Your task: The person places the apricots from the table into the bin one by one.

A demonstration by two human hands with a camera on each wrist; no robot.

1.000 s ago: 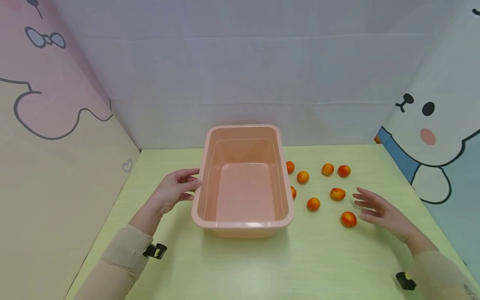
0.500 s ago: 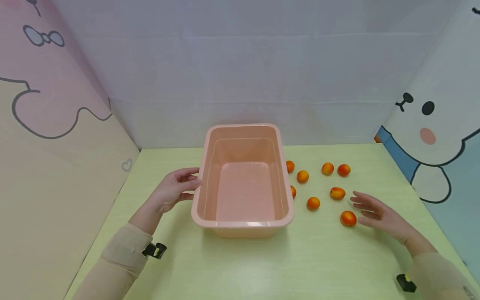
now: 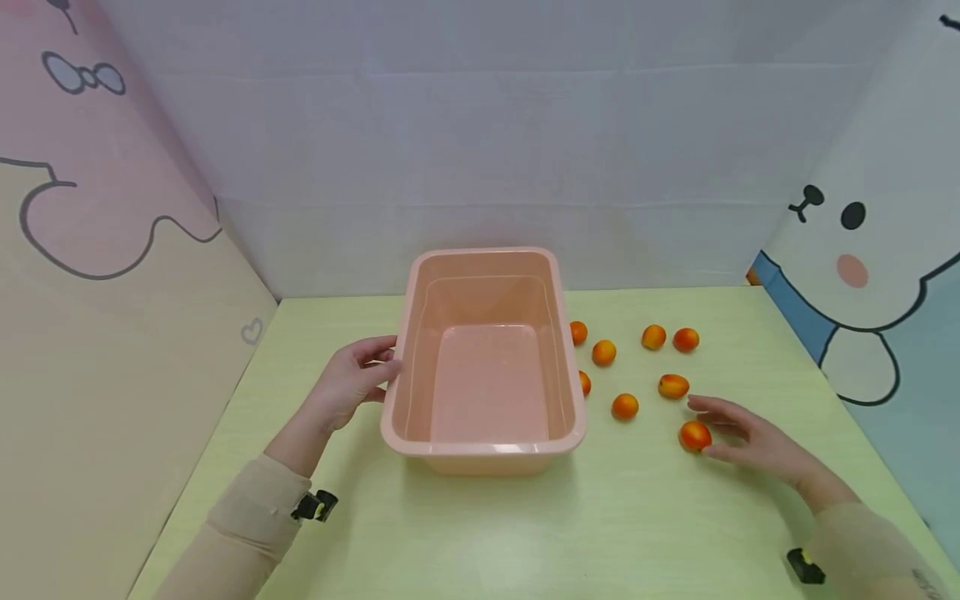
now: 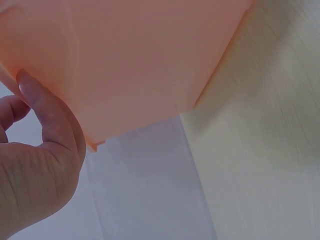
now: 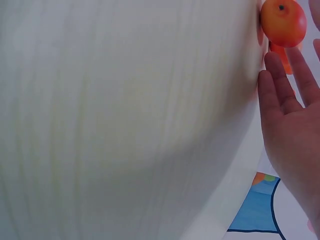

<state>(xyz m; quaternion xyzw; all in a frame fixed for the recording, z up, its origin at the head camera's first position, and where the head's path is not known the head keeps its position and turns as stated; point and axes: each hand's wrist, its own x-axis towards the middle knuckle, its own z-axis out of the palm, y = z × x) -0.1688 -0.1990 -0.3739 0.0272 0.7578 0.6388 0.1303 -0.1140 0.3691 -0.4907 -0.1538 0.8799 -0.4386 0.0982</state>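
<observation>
A pink plastic basin (image 3: 491, 383) stands on the table with nothing in it. My left hand (image 3: 352, 382) grips its left rim, thumb and fingers at the edge; the left wrist view shows the thumb (image 4: 47, 107) against the basin's pink wall (image 4: 140, 55). My right hand (image 3: 753, 440) reaches in from the right, fingers spread around a small orange-red oval fruit (image 3: 695, 436). In the right wrist view the fruit (image 5: 283, 22) shows a dark stem spot, with the fingertips (image 5: 272, 60) just beside it and no grip closed round it.
Several more orange-red fruits lie right of the basin, among them one oval fruit (image 3: 673, 386) near my right fingertips and a round one (image 3: 625, 407). Two are partly hidden behind the basin's right rim. A white cloth wall (image 3: 480, 150) closes off the table's back.
My right hand has moved left and slightly down, from beside the nearest fruit to around it. My left hand stays at the basin's rim, and the basin and fruits keep their places.
</observation>
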